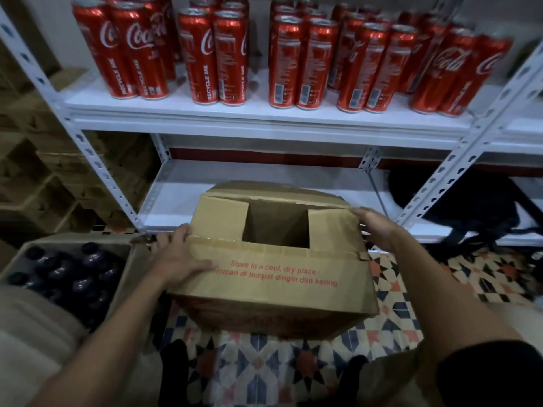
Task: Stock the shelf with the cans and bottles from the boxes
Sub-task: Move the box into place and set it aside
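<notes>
- A person's left hand (176, 259) lay on the near left corner of a cardboard box (273, 286), its grip loose: thumb flat along the printed flap, fingers bent over the corner edge.
- The right hand (374, 227) rested on the box's far right corner, fingers fairly straight over the edge; their tips were hidden behind the flap, so how firmly that grip closed could not be told.
- The box stood on the patterned tiled floor (293, 362) just in front of the shelf's lower tier, its flaps partly folded in around a rectangular gap; the dark interior showed no contents.
- Red cola cans (311, 60) stood upright on the white metal shelf (264, 116), in five clusters with ten cans across the front row; back rows were blurred and cut off by the top edge, so no full count was possible.
- A second carton (129, 259) sat open at left, touching the first box, holding dark-capped bottles (79, 277); roughly ten caps showed, with others lost in shadow and behind a pale sleeve or knee.
- A black bag (470, 207) lay on the lower tier at right, partly hidden behind the shelf upright.
- Stacked brown cartons (38, 171) at far left were too blurred to count.
</notes>
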